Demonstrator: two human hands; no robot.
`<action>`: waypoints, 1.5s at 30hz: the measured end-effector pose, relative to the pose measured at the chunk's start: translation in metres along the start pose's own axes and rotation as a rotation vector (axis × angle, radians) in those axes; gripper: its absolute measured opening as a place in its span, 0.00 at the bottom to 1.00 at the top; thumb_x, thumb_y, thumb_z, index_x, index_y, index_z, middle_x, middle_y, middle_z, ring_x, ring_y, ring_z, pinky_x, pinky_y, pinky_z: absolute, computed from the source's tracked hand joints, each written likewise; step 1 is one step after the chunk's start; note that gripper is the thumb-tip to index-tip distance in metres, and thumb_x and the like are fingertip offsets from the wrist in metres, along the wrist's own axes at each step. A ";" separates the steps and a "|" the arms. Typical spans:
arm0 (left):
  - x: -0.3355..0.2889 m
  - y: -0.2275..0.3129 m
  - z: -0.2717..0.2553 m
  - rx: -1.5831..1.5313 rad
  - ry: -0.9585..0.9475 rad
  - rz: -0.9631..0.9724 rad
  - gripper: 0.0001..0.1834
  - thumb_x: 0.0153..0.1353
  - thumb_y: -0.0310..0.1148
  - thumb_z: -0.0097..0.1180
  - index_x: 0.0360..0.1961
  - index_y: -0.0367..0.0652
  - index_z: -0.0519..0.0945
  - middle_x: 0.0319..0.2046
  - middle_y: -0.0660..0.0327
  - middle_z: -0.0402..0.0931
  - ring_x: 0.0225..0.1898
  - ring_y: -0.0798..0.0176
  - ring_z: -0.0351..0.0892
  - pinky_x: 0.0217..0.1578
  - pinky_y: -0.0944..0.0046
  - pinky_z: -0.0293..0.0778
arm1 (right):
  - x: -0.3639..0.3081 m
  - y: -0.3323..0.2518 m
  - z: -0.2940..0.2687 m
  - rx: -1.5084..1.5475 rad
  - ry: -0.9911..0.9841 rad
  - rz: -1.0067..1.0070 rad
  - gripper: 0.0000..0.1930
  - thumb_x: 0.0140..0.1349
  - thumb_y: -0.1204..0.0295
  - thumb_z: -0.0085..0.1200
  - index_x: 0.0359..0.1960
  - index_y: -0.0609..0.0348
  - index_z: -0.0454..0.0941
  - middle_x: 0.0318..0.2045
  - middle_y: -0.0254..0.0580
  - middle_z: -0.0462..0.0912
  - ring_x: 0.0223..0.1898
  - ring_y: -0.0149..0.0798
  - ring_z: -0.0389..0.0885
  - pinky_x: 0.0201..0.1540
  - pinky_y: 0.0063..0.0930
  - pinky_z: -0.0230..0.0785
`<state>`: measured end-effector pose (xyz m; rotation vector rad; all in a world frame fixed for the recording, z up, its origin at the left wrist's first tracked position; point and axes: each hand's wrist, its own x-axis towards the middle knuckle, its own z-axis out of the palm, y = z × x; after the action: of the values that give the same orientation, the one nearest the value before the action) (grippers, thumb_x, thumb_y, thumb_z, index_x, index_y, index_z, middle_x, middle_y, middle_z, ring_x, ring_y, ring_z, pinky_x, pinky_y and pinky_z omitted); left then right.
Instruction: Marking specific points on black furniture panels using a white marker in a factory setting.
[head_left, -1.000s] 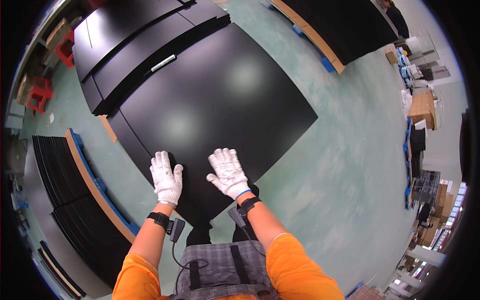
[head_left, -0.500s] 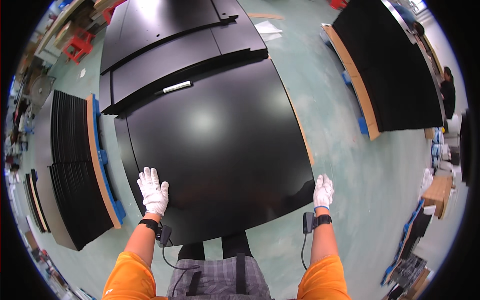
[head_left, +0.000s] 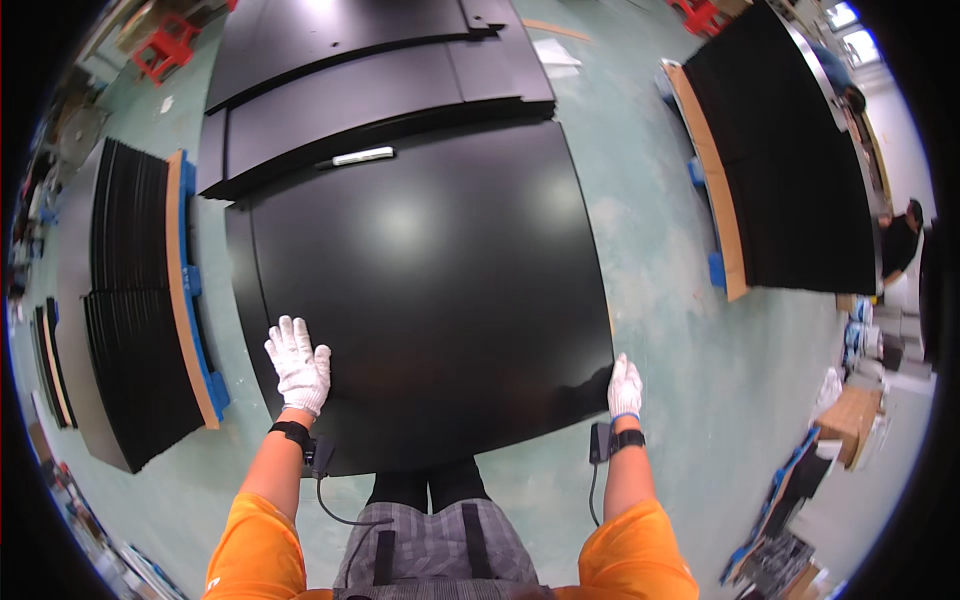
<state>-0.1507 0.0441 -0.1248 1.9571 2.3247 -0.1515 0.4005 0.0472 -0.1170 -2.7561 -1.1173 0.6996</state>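
In front of me lies a large glossy black panel (head_left: 430, 280), with a narrow line running along its left side. My left hand (head_left: 299, 366), in a white knit glove, rests flat on its near left part with the fingers stretched. Along the right edge, near the front corner, my gloved right hand (head_left: 625, 387) is placed against the side, seen edge-on, fingers held straight together. Part of that palm is turned away. A white and black marker (head_left: 362, 156) lies at the panel's far side, beside more stacked black panels (head_left: 345, 130).
Left of me, a stack of black panels (head_left: 130, 290) stands on a blue pallet (head_left: 192, 280). Another tall stack (head_left: 785, 170) is on the right. Red stools (head_left: 165, 48) and a cardboard box (head_left: 850, 412) are farther off. A person (head_left: 900, 242) is at far right.
My right hand has come in from beside the panel to its right edge. The panel's right edge sits farther left in view. My left hand stays flat on top; the view has shifted.
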 end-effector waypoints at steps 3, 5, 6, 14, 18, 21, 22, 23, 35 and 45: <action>-0.005 -0.013 0.007 0.040 0.014 -0.004 0.38 0.64 0.44 0.45 0.70 0.39 0.50 0.71 0.46 0.41 0.71 0.37 0.38 0.68 0.42 0.34 | 0.005 -0.006 0.002 0.047 -0.055 0.012 0.33 0.69 0.47 0.30 0.50 0.67 0.75 0.52 0.60 0.75 0.57 0.58 0.70 0.61 0.42 0.60; -0.004 -0.014 0.008 0.058 -0.004 -0.014 0.38 0.64 0.43 0.45 0.71 0.39 0.47 0.72 0.46 0.39 0.71 0.38 0.37 0.69 0.43 0.34 | 0.010 -0.012 0.001 0.057 -0.091 0.018 0.33 0.69 0.47 0.30 0.48 0.67 0.76 0.50 0.60 0.77 0.55 0.59 0.71 0.60 0.42 0.61; -0.002 -0.010 0.008 0.054 -0.056 -0.037 0.38 0.65 0.43 0.44 0.71 0.39 0.47 0.72 0.47 0.38 0.72 0.38 0.37 0.69 0.43 0.34 | 0.010 -0.010 0.001 0.054 -0.061 0.037 0.33 0.69 0.47 0.30 0.48 0.69 0.76 0.49 0.61 0.77 0.55 0.60 0.71 0.59 0.41 0.61; -0.001 -0.016 0.013 0.141 -0.015 0.023 0.37 0.66 0.43 0.42 0.71 0.39 0.45 0.72 0.48 0.37 0.72 0.41 0.36 0.69 0.44 0.33 | -0.004 -0.020 -0.008 0.087 -0.082 0.202 0.36 0.67 0.42 0.28 0.52 0.63 0.75 0.55 0.53 0.75 0.59 0.55 0.69 0.63 0.41 0.58; 0.001 -0.018 0.009 0.152 -0.065 0.015 0.36 0.67 0.43 0.40 0.71 0.39 0.45 0.72 0.48 0.37 0.72 0.42 0.35 0.69 0.46 0.33 | -0.011 -0.010 -0.005 0.003 -0.063 0.177 0.34 0.68 0.45 0.27 0.50 0.63 0.77 0.53 0.52 0.76 0.58 0.53 0.71 0.62 0.40 0.59; 0.002 -0.015 0.002 0.169 -0.105 0.007 0.36 0.68 0.43 0.39 0.71 0.39 0.45 0.72 0.47 0.37 0.72 0.41 0.36 0.69 0.47 0.34 | -0.016 -0.006 -0.005 -0.006 -0.059 0.135 0.32 0.68 0.46 0.28 0.46 0.62 0.78 0.51 0.53 0.77 0.55 0.53 0.72 0.60 0.41 0.61; 0.003 -0.012 -0.001 0.175 -0.131 -0.017 0.36 0.67 0.43 0.39 0.71 0.39 0.44 0.72 0.47 0.37 0.72 0.41 0.36 0.69 0.47 0.34 | -0.017 -0.003 -0.006 -0.015 -0.055 0.102 0.32 0.68 0.47 0.29 0.45 0.62 0.79 0.49 0.53 0.78 0.54 0.53 0.73 0.60 0.41 0.62; 0.004 -0.008 -0.005 0.174 -0.145 -0.019 0.36 0.67 0.42 0.40 0.71 0.38 0.45 0.72 0.46 0.37 0.72 0.41 0.36 0.69 0.47 0.34 | -0.017 0.003 0.001 -0.018 0.005 0.077 0.30 0.69 0.49 0.30 0.41 0.62 0.79 0.46 0.53 0.79 0.52 0.54 0.74 0.57 0.43 0.64; 0.018 0.030 -0.019 0.225 -0.074 0.190 0.36 0.64 0.41 0.46 0.68 0.35 0.52 0.69 0.41 0.46 0.69 0.38 0.46 0.67 0.46 0.44 | -0.058 -0.037 0.044 -0.182 0.362 -0.161 0.32 0.63 0.56 0.46 0.63 0.66 0.59 0.59 0.59 0.65 0.64 0.56 0.58 0.71 0.51 0.39; 0.071 0.119 -0.015 0.032 0.086 0.370 0.37 0.64 0.42 0.45 0.69 0.37 0.50 0.70 0.45 0.44 0.70 0.37 0.41 0.68 0.42 0.36 | 0.013 -0.145 0.039 -0.025 0.222 -0.183 0.38 0.64 0.46 0.40 0.67 0.62 0.53 0.60 0.56 0.66 0.64 0.51 0.61 0.70 0.48 0.42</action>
<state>-0.0451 0.1353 -0.1217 2.4082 1.9687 -0.0762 0.2986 0.1587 -0.1214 -2.6250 -1.3118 0.3517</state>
